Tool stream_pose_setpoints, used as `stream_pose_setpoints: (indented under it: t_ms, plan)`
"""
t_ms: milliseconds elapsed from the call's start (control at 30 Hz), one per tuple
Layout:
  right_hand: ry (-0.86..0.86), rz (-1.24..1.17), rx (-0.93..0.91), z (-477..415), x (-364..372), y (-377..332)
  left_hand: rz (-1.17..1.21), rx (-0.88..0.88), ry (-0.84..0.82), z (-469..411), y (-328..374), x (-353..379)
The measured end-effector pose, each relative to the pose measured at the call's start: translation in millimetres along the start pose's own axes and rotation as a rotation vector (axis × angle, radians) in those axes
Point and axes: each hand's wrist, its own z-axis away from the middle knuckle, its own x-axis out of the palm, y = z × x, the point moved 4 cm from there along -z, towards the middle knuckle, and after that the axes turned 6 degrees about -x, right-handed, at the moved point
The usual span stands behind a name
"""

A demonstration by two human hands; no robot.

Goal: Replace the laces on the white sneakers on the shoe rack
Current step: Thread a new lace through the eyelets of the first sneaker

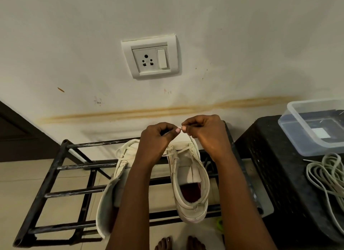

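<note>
Only the head cam here, looking down over both arms. The two white sneakers sit on the top bars of a black metal shoe rack (pixel 55 168) against the wall. The right sneaker (pixel 188 175) stands upright with its opening facing the camera. You can see a dark red insole inside, the tongue is pulled forward, and the off-white upper looks a bit grubby. The left sneaker (pixel 115 184) is tipped over on its side, sole edge turned out to the left, with a loose bit of lacing showing near its toe end.

Both hands are up above the toe end of the right sneaker, close to the wall, fingertips meeting. The right hand (pixel 206 132) pinches the tip of a white lace (pixel 193 141), which drops from the fingers down to the upper eyelets of that shoe. The left hand (pixel 156 138) has its fingers curled, with the thumb pressed in at that same tip. So the hands are together on the lace, not touching either shoe.

Off to the right a tangle of spare laces (pixel 323 171) lies on a black stand (pixel 279 166), beside a clear plastic tub (pixel 316 127).
</note>
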Motion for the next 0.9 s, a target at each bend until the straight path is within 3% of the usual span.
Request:
stream_pose_setpoints:
  t_ms: [167,267,367,633,900]
  plan:
    - [0.028,0.134,0.162,-4.2,-8.6,24.4,-0.136,-0.06,0.007,-5.2,-6.4,3.8]
    - [-0.207,0.381,0.247,0.0,-2.0,30.3,-0.256,-0.116,-0.043,-6.1,-11.6,9.7]
    - [-0.374,0.445,0.319,4.3,6.1,33.7,-0.329,-0.123,-0.082,-5.7,-11.3,16.8]
    - [-0.268,0.301,0.351,-0.8,-5.4,42.0,-0.443,-0.05,-0.148,0.2,-7.2,34.2]
    - [-0.221,0.124,0.404,4.1,-12.7,44.7,-0.376,-0.044,-0.041,3.7,-9.6,39.2]
